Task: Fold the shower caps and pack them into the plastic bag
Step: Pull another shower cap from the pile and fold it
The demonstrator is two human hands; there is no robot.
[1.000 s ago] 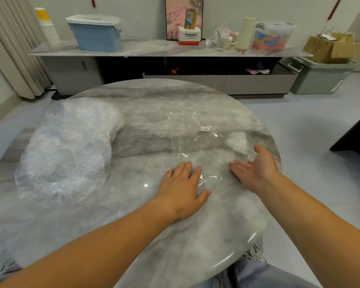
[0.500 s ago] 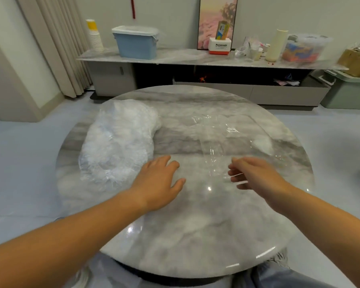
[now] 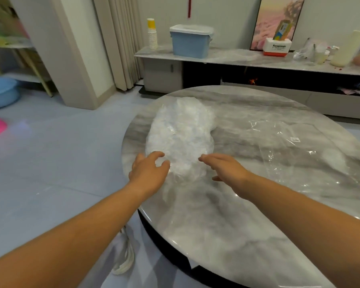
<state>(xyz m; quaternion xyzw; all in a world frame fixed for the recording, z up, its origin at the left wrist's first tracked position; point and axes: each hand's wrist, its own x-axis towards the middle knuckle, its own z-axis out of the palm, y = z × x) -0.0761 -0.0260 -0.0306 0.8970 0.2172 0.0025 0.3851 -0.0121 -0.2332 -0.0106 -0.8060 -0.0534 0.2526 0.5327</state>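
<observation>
Almost on the heap: both hands bare, caps close to the rim

Overall, with six o'clock nearest the person, the round marble desk (image 3: 227, 215) filled most of the view, glossy and slick. At its ten o'clock lay the shower caps (image 3: 181, 134), a crumpled heap of thin clear film running close to the rim. None looked folded yet, and single caps could not be told apart. Toward two o'clock the plastic bag (image 3: 295, 150) lay flat, well apart from the heap, with nothing weighing it down and its small label (image 3: 295, 139) facing up. Whether its mouth was open could not be told. The left hand (image 3: 149, 173) hovered at nine o'clock by the heap's near end, fingers spread and loosely curved, gripping nothing. The right hand (image 3: 224, 169), nearer the middle, reached in with straight fingers and likewise held nothing. Whether either hand touched the film was unclear.

Judging from that, the likeliest slip was taking several caps at once, since the film appeared tangled and clingy. A tug toward the person could also drag the heap over the nine o'clock rim onto the floor. At packing, the light bag might skate on the polished top, or stay stuck closed when a cap was pushed at it.
</observation>
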